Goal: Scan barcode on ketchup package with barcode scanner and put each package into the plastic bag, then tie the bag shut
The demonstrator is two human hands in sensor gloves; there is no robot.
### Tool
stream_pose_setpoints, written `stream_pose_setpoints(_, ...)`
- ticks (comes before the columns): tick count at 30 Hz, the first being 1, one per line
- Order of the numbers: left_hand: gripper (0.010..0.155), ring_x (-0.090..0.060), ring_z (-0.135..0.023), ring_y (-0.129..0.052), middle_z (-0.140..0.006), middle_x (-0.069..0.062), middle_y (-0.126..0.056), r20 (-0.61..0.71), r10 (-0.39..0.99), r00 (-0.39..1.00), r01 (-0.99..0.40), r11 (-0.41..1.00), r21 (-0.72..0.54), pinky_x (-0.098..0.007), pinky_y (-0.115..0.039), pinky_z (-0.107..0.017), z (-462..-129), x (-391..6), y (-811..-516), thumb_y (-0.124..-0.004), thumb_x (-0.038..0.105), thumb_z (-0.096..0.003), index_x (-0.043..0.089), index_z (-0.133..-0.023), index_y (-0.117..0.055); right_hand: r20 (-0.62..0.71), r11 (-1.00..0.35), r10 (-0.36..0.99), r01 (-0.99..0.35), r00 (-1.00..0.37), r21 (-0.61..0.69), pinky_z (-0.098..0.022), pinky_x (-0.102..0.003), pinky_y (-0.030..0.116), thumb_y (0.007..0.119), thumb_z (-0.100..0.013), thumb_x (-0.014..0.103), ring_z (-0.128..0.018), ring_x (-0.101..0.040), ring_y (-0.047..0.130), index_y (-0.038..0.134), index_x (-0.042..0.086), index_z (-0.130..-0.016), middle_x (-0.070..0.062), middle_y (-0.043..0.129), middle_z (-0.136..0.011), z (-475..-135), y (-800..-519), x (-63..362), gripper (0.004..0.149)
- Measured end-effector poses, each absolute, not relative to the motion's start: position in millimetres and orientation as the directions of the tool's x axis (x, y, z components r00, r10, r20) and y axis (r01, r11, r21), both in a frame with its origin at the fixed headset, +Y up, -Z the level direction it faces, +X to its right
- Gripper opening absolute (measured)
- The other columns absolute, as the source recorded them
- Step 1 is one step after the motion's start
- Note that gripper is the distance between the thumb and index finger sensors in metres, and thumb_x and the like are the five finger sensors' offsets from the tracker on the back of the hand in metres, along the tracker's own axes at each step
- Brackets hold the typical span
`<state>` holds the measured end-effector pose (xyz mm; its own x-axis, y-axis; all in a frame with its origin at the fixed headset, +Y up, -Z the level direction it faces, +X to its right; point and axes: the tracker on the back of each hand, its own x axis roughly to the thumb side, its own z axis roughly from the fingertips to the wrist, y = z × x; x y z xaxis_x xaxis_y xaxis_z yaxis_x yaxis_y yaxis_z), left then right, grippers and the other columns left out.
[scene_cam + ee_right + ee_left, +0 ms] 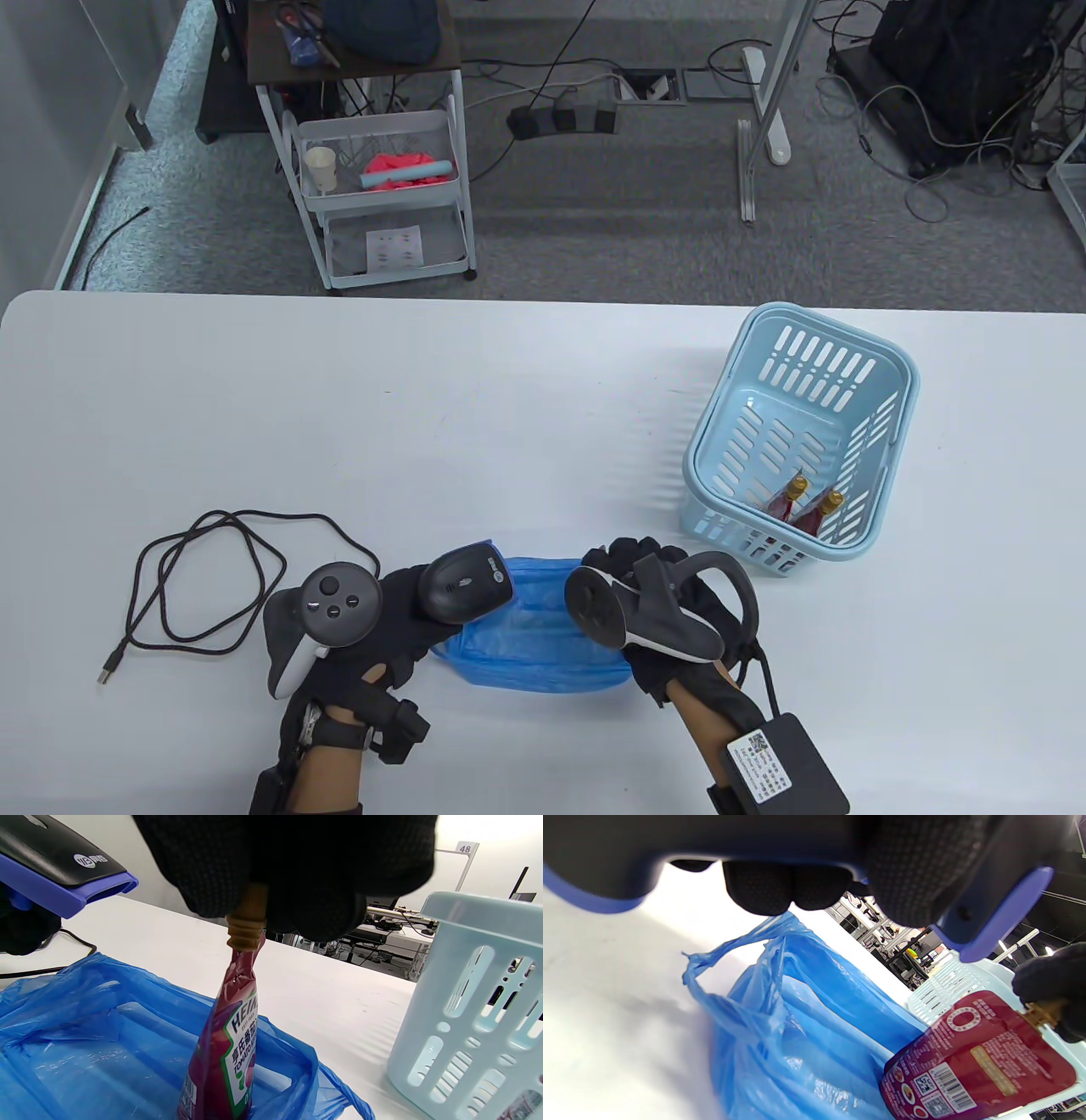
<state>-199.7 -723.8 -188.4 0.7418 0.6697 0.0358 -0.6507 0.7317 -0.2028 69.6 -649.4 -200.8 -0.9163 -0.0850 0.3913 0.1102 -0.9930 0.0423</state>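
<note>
One soft ketchup pouch (229, 1052) dangles from right hand (653, 594) pinching its stiff cap, left hand (382, 628) gripping scanner (462, 586).

Left wrist view: barcode scanner (1001, 912) is gripped by left hand (916, 870) at top edge. Blue plastic bag (797, 1018) is seen crumpled on white table (606, 1027). Red ketchup pouch (980, 1056), barcode visible, is held by its gold spout in right hand (1052, 984), light-blue basket (950, 980) behind.

You are seeing three ketchup packages (229, 1052) (two lying in the basket (891, 441)), one barcode scanner (465, 586), one plastic bag (543, 645).
</note>
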Motion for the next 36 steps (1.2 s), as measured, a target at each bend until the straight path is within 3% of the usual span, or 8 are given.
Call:
stream_pose_setpoints(13, 0.049, -0.029, -0.074, -0.096, -0.085, 0.004, -0.089, 0.032, 0.676, 0.736, -0.658, 0.726, -0.198, -0.050, -0.077, -0.062, -188.3, -200.7, -723.5, -0.090, 0.047, -0.0421, 0.031, -0.088, -0.083, 0.365, -0.996, 0.022, 0.011, -0.931, 0.091, -0.054, -0.049, 0.075, 0.083, -0.048, 0.032, -0.076, -0.038, 0.084, 0.071, 0.014, -0.100, -0.018, 0.077, -0.097, -205.5, -636.7, 76.5, 0.056)
stream_pose_setpoints(21, 0.049, -0.029, -0.074, -0.096, -0.085, 0.004, -0.089, 0.025, 0.679, 0.734, -0.662, 0.723, -0.197, -0.050, -0.077, -0.062, -188.4, -201.8, -723.7, -0.090, 0.047, -0.0421, 0.030, -0.088, -0.083, 0.289, -0.991, 0.124, -0.104, -0.949, 0.086, -0.056, -0.052, 0.073, 0.080, -0.050, 0.035, -0.078, -0.041, 0.082, 0.069, 0.013, -0.102, -0.020, 0.074, -0.099, -215.1, -608.5, 95.6, 0.057)
stream_pose_setpoints(29, 0.049, -0.029, -0.074, -0.096, -0.085, 0.004, -0.089, 0.026, 0.691, 0.723, -0.674, 0.713, -0.194, -0.050, -0.077, -0.062, -188.5, -203.8, -723.0, -0.090, 0.047, -0.0422, 0.030, -0.088, -0.083, 0.097, -0.982, 0.189, -0.190, -0.977, -0.005, -0.055, -0.052, 0.073, 0.077, -0.052, 0.033, -0.078, -0.042, 0.082, 0.070, 0.013, -0.101, -0.019, 0.075, -0.100, -233.3, -573.4, 144.5, 0.054)
stream_pose_setpoints(36, 0.049, -0.029, -0.074, -0.096, -0.085, 0.004, -0.089, 0.024, 0.709, 0.705, -0.693, 0.695, -0.193, -0.050, -0.077, -0.062, -188.9, -206.7, -722.9, -0.090, 0.047, -0.0422, 0.030, -0.088, -0.083, -0.128, -0.979, 0.184, -0.194, -0.975, 0.069, -0.055, -0.053, 0.074, 0.077, -0.053, 0.032, -0.080, -0.044, 0.080, 0.067, 0.014, -0.103, -0.021, 0.070, -0.104, -252.7, -581.7, 191.3, 0.055)
